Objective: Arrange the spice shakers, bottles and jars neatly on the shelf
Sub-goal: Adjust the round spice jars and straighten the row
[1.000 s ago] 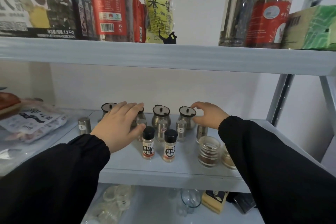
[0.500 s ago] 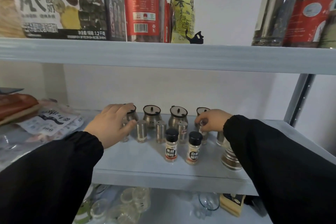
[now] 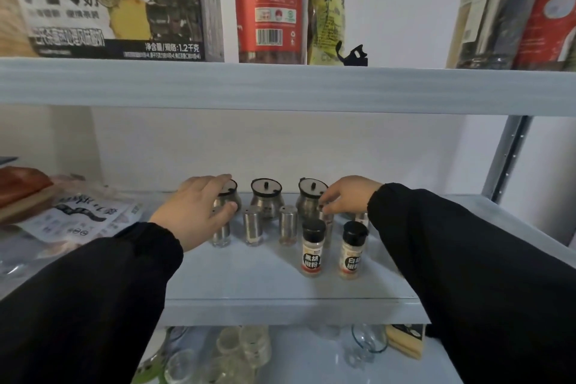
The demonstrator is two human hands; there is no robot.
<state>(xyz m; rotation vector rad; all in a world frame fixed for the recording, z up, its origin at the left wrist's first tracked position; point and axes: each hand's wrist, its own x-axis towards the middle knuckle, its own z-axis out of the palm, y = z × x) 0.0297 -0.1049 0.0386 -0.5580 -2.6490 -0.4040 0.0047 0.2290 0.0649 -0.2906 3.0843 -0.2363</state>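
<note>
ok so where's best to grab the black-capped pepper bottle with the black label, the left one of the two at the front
Pinch the black-capped plastic pepper bottle around its black cap, coming from the front and above. It stands upright at the front of the grey shelf with open space before it, while steel shakers crowd close behind.

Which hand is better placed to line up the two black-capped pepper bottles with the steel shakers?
Probably the right hand: it sits just behind the pepper bottles; the left hand is busy at the leftmost shaker.
</note>
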